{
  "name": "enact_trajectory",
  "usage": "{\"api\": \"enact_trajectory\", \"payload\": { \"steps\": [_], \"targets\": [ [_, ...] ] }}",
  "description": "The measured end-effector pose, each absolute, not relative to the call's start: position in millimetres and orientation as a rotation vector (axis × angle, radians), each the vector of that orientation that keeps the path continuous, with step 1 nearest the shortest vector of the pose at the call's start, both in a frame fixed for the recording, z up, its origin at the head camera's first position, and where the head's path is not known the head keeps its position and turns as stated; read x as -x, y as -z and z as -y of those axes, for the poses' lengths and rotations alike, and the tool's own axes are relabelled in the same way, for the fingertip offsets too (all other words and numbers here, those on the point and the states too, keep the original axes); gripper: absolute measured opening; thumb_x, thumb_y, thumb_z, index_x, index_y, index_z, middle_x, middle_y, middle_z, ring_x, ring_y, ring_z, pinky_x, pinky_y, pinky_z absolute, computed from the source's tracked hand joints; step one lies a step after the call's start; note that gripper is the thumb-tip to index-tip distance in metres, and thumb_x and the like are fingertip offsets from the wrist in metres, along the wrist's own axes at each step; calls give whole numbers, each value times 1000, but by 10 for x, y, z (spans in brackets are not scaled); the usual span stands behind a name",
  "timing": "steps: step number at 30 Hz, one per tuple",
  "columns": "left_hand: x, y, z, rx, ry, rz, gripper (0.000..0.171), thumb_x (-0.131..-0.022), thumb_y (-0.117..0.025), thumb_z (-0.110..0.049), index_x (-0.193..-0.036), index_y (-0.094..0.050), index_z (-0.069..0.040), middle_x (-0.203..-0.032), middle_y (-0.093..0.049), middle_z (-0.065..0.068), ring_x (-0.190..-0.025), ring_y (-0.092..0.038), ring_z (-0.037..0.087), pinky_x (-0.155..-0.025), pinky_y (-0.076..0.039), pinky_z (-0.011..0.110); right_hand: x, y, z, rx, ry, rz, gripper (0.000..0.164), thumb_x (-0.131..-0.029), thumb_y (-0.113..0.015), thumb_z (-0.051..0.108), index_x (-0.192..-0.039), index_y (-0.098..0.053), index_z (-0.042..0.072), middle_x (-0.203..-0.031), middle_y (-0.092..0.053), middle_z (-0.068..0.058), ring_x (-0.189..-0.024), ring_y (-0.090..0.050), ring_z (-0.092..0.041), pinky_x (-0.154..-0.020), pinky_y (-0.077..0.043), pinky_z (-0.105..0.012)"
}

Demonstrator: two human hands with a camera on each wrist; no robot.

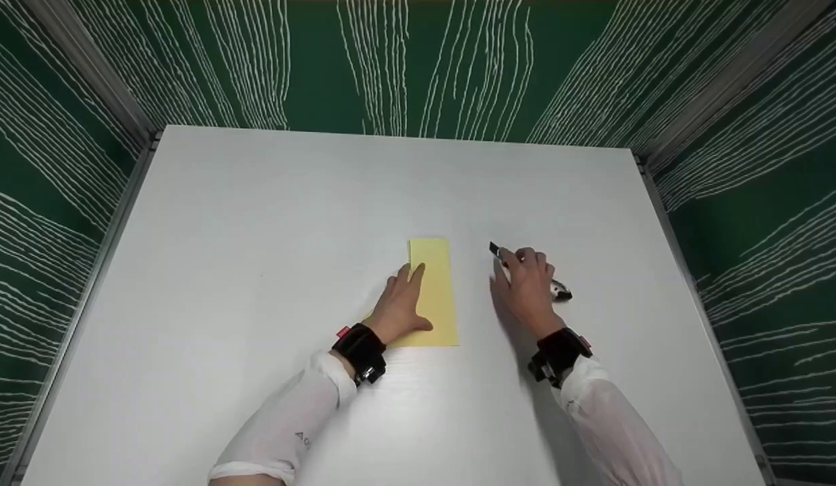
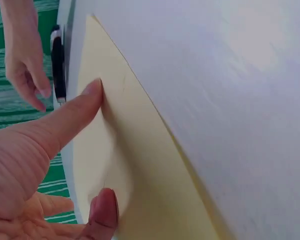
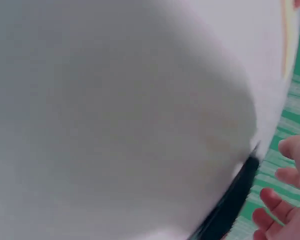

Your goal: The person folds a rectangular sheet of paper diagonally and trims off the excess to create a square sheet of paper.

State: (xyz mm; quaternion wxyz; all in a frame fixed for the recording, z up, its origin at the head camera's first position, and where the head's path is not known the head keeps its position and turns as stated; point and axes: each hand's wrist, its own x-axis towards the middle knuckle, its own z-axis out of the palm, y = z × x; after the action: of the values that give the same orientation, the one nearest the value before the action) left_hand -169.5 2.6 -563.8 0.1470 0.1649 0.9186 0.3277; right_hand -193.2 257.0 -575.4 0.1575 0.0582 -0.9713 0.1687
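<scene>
A strip of yellow paper (image 1: 439,297) lies on the table, a further bit of yellow showing beneath the left wrist. On this paper my left hand (image 1: 399,307) rests spread, its thumb and fingertips touching the sheet. In the left wrist view, the paper's long edge (image 2: 140,82) is seen with a shadow along part of it. My right hand (image 1: 529,287) hovers over a black and silver utility knife (image 1: 561,291), its blade end pointing away. From the right wrist view, the loosely bent fingers (image 3: 277,202) are apart from the knife (image 3: 232,200).
The white table (image 1: 269,202) stretches around both hands. Metal frame bars (image 1: 127,196) run along its sides. Green walls (image 1: 316,67) with white streaks stand behind and to either side.
</scene>
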Motion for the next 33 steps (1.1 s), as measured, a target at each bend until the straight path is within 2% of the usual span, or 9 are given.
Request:
{"api": "enact_trajectory", "payload": {
  "steps": [5,9,11,14,18,20,26,29,33],
  "targets": [
    [1698,5663,-52,-499,-982,-2713,105,-60,-89,-18,-145,-29,-3,-139,-33,20,-114,-44,37,-97,-44,41,1886,5714,-2277,-332,-769,2952,26,-91,-59,18,-110,-66,2,-88,-62,-13,-82,-57,-27,-74,-45,-40],
    [1697,5699,-84,-518,-1036,-2722,101,-58,-89,-13,-142,-35,-3,-131,-38,20,-111,-45,38,-96,-44,41,1849,5715,-2108,-349,-986,3114,14,-93,-56,16,-92,-61,3,-89,-56,-10,-81,-53,-20,-69,-45,-31],
    [1699,5712,-97,-522,-1040,-2723,99,-58,-89,-12,-141,-36,-3,-132,-39,20,-114,-43,38,-99,-41,42,1832,5720,-2053,-368,-1019,3134,14,-93,-56,15,-86,-58,3,-90,-55,-10,-83,-51,-19,-70,-44,-30],
    [1701,5721,-109,-486,-1022,-2726,101,-59,-88,-13,-142,-34,-2,-141,-32,24,-123,-36,39,-105,-35,45,1802,5721,-1995,-382,-1067,3113,18,-92,-56,13,-100,-64,-2,-94,-58,-13,-86,-53,-22,-74,-45,-32],
    [1691,5711,-102,-450,-986,-2743,104,-59,-88,-15,-143,-30,2,-149,-21,31,-130,-27,43,-110,-29,49,1766,5714,-1944,-334,-1169,3079,34,-90,-59,11,-121,-60,-4,-100,-61,-16,-89,-56,-24,-79,-46,-36],
    [1682,5713,-94,-470,-1002,-2757,104,-58,-88,-14,-142,-30,4,-148,-22,33,-129,-27,44,-109,-28,50,1757,5714,-1926,-270,-1235,3064,34,-89,-61,11,-120,-60,-3,-100,-62,-15,-89,-56,-23,-79,-46,-34],
    [1680,5825,-82,-603,-1187,-2748,106,-57,-87,-7,-145,-29,-6,-149,-17,25,-133,-23,43,-109,-28,50,1760,5728,-1893,-60,-1430,2982,34,-86,-66,11,-118,-59,2,-98,-66,-13,-85,-60,-19,-71,-47,-25],
    [1664,5751,-85,-639,-1252,-2694,107,-58,-85,1,-147,-26,-7,-150,-12,23,-134,-25,41,-105,-37,48,1764,5727,-1889,36,-1489,2956,33,-85,-68,12,-114,-58,4,-95,-65,-12,-81,-60,-18,-65,-47,-23],
    [1675,5735,-100,-685,-1244,-2681,117,-59,-84,4,-152,-13,-12,-150,-10,21,-133,-32,36,-89,-51,35,1764,5713,-1900,108,-1550,2938,24,-85,-69,12,-104,-57,5,-87,-60,-8,-73,-56,-15,-56,-47,-22]
  ]
}}
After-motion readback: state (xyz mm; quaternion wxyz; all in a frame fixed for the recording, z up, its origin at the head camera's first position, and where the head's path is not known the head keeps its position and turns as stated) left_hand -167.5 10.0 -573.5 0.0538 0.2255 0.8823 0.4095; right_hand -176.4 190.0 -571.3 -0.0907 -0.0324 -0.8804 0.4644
